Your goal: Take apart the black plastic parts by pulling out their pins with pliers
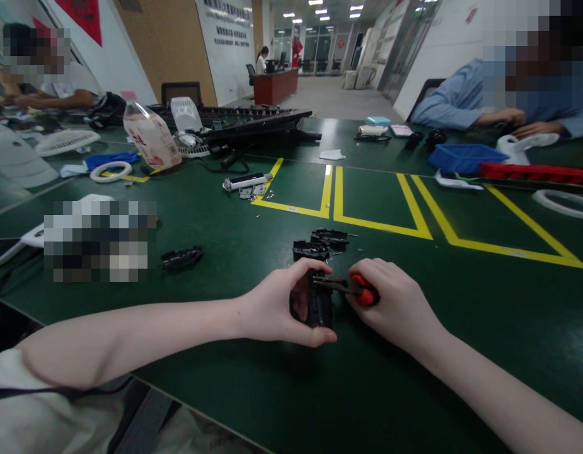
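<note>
My left hand (282, 309) is closed around a black plastic part (321, 308), thumb at its near end and fingers at its far end. In my right hand (390, 299) are pliers (364, 291) with red handles, mostly hidden by the fingers. The dark jaws of the pliers reach left onto the upper portion of the black part. Just beyond my left hand lie two similar black parts (329, 237), one behind the other, with thin metal pins sticking out. Another black piece (182, 257) rests on the green table to the left.
Yellow tape (383, 226) marks boxes on the green table (234, 246). A white-and-black device with small metal pieces (248, 183) lies beyond. A bottle (152, 135) stands back left; a blue tray (466, 157) is back right. A person in blue sleeves (454, 94) sits opposite.
</note>
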Available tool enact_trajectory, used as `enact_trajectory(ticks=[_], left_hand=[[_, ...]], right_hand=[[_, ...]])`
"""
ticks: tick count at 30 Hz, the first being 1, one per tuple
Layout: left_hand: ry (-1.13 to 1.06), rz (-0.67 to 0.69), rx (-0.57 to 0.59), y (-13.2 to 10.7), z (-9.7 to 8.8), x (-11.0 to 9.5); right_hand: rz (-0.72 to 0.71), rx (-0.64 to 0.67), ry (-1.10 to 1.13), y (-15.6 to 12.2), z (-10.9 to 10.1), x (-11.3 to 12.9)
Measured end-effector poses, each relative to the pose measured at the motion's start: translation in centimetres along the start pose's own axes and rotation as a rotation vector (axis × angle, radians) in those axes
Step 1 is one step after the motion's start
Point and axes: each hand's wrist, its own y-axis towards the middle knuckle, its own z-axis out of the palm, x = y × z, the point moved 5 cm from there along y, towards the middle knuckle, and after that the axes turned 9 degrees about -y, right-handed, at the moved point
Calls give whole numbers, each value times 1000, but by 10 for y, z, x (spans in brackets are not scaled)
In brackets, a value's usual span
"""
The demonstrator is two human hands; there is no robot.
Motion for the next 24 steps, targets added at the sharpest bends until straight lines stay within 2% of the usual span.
enact_trajectory(ticks=[14, 24], left_hand=[[-44, 29, 17, 2, -6, -1], [-93, 25, 34, 3, -8, 2]], right_hand=[[-18, -43, -43, 0, 0, 3], [-13, -31, 10, 0, 1, 3]])
